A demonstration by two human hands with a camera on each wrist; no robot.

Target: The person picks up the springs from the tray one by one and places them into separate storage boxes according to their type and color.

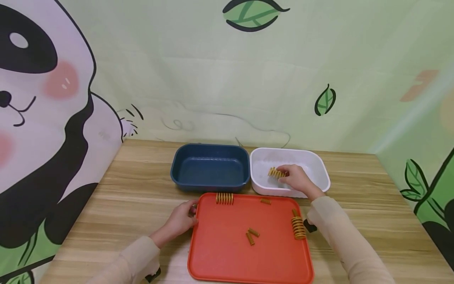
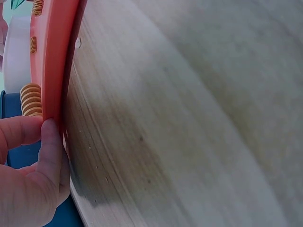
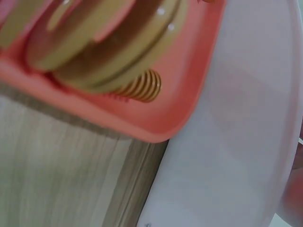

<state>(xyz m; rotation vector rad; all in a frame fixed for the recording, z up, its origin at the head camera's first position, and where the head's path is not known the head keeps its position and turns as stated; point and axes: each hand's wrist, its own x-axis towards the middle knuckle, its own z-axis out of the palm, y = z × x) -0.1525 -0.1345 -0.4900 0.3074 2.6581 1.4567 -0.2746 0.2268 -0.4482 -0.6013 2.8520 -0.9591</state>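
Observation:
My right hand (image 1: 296, 179) reaches inside the white bin (image 1: 313, 165) and holds a gold coil spring (image 1: 276, 172) by its right end, low over the bin's floor. With thumb and fingers my left hand (image 1: 181, 217) pinches the rim of the red tray (image 1: 220, 256) at its upper left corner; the left wrist view shows the fingertips (image 2: 49, 130) on that rim. A large spring (image 1: 225, 198) lies at the tray's far edge, and another large spring (image 1: 298, 227) is by its right edge. Small springs (image 1: 250, 238) lie mid-tray, and one small spring (image 1: 265, 201) sits near the far edge.
A dark blue bin (image 1: 209, 187) stands left of the white one, behind the tray. Everything rests on a wood-grain table (image 1: 124, 189). A printed cloth wall (image 1: 198, 79) with a panda and leaves rises behind the table and at both sides.

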